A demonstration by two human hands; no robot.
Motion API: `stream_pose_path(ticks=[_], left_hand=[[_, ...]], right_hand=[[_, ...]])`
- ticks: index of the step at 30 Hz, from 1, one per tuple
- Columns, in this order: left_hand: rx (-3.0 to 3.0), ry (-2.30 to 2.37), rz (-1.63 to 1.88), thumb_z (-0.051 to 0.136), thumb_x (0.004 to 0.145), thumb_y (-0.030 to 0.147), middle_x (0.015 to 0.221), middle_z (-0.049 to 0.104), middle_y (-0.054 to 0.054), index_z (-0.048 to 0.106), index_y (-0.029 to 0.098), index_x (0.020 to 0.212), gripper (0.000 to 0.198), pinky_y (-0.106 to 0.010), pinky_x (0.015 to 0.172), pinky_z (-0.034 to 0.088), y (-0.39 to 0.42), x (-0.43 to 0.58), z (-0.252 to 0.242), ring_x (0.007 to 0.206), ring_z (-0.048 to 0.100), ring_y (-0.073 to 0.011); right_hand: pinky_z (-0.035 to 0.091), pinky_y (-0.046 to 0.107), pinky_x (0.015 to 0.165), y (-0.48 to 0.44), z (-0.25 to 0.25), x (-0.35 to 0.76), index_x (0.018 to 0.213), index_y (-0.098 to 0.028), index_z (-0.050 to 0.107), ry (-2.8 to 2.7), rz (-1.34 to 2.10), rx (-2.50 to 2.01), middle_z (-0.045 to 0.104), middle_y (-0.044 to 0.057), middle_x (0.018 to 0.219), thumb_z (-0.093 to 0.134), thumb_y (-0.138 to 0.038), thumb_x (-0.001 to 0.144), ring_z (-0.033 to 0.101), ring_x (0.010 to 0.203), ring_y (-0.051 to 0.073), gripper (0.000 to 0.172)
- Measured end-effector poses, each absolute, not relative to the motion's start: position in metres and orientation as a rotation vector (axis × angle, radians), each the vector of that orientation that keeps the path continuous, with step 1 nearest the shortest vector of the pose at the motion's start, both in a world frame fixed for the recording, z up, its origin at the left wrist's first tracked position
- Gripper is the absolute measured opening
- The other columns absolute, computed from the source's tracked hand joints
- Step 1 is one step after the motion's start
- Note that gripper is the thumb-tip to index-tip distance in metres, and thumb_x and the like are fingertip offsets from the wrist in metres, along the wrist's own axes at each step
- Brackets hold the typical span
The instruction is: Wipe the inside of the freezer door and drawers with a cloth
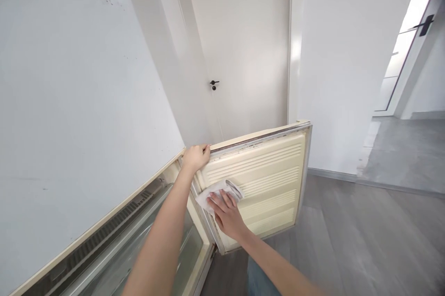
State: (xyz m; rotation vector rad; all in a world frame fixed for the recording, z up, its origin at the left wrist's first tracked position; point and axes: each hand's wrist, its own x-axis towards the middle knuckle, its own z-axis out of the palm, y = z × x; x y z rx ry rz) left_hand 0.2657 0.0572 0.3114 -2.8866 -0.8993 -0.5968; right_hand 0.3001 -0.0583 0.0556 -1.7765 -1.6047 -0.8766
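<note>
Left hand (195,157) closed over top edge of open fridge door (267,180), fingers curled over the rim near the hinge-side corner; judged to be steadying the door so it does not swing under pressure. Right hand (226,212) spread flat, palm down, fingers pressing a white cloth (217,192) against the ribbed cream inner liner of the door, just below and slightly right of the left hand. Cloth crumpled, partly covered by the fingertips, a folded edge sticking out above them toward the top rim. Flat-hand posture consistent with wiping rather than grasping: cloth pinned between palm and liner, not pinched. Door seal (255,140) along the top edge, just right of the left hand, shows dark grime; rest of liner yellowed, horizontal ridges running away from the right hand to the far edge. Fridge body (114,240) below and left of both forearms, open cavity with a grille strip and clear shelf or panel visible; contents not discernible. Beyond the hands: white interior door with black handle (214,84), white wall to the left of the left arm, grey wood-look floor (347,240) under and right of the right forearm, second door with black lever (424,24) far right. Bit of blue trouser fabric visible beneath the right forearm.
</note>
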Motion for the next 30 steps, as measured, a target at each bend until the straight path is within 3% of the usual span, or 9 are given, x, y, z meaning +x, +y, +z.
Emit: stream_pose_path(ticks=[3, 7, 12, 17, 23, 30], left_hand=[[-2.909, -0.876, -0.610, 0.030, 0.094, 0.039, 0.107, 0.075, -0.004, 0.071, 0.031, 0.108, 0.044, -0.032, 0.077, 0.047, 0.058, 0.265, 0.312, 0.099, 0.068, -0.0243], [-2.924, -0.861, -0.635, 0.032, 0.093, 0.038, 0.110, 0.074, -0.003, 0.071, 0.031, 0.108, 0.042, -0.032, 0.079, 0.046, 0.057, 0.264, 0.313, 0.100, 0.068, -0.0233], [-2.939, -0.865, -0.658, 0.033, 0.093, 0.038, 0.108, 0.075, -0.003, 0.071, 0.032, 0.110, 0.042, -0.031, 0.077, 0.046, 0.060, 0.263, 0.312, 0.099, 0.068, -0.0228], [-2.942, -0.886, -0.666, 0.034, 0.092, 0.037, 0.109, 0.075, -0.002, 0.072, 0.032, 0.109, 0.041, -0.032, 0.075, 0.045, 0.062, 0.264, 0.312, 0.100, 0.067, -0.0244], [-2.949, -0.888, -0.665, 0.035, 0.091, 0.037, 0.106, 0.076, -0.003, 0.072, 0.032, 0.108, 0.042, -0.032, 0.073, 0.045, 0.061, 0.265, 0.313, 0.098, 0.068, -0.0253], [-2.953, -0.880, -0.662, 0.034, 0.091, 0.038, 0.104, 0.076, -0.003, 0.074, 0.031, 0.101, 0.041, -0.033, 0.072, 0.045, 0.061, 0.265, 0.313, 0.096, 0.068, -0.0257]], right_hand=[[0.019, 0.047, 0.116, -0.041, 0.081, 0.305, 0.147, -0.029, 0.037, -1.513, -1.033, -1.712, 0.034, -0.006, 0.153, 0.047, -0.024, 0.092, 0.021, 0.144, 0.027, 0.057], [0.020, 0.047, 0.114, -0.030, 0.122, 0.322, 0.144, -0.034, 0.042, -1.329, -1.154, -1.666, 0.042, -0.003, 0.149, 0.052, -0.030, 0.091, 0.021, 0.144, 0.027, 0.054], [0.022, 0.048, 0.112, -0.052, 0.148, 0.355, 0.137, -0.028, 0.052, -1.115, -1.176, -1.683, 0.046, 0.006, 0.146, 0.053, -0.033, 0.089, 0.023, 0.143, 0.030, 0.048], [0.024, 0.052, 0.110, -0.090, 0.147, 0.414, 0.136, -0.023, 0.050, -0.875, -1.243, -1.751, 0.048, 0.011, 0.143, 0.050, -0.034, 0.087, 0.027, 0.141, 0.032, 0.050], [0.024, 0.061, 0.108, -0.140, 0.149, 0.498, 0.141, -0.023, 0.042, -0.520, -1.108, -1.739, 0.039, 0.013, 0.148, 0.046, -0.040, 0.084, 0.027, 0.140, 0.034, 0.059], [0.024, 0.057, 0.112, -0.158, 0.127, 0.529, 0.148, -0.016, 0.030, -0.400, -0.964, -1.635, 0.028, 0.019, 0.153, 0.041, -0.043, 0.088, 0.024, 0.143, 0.031, 0.067]])
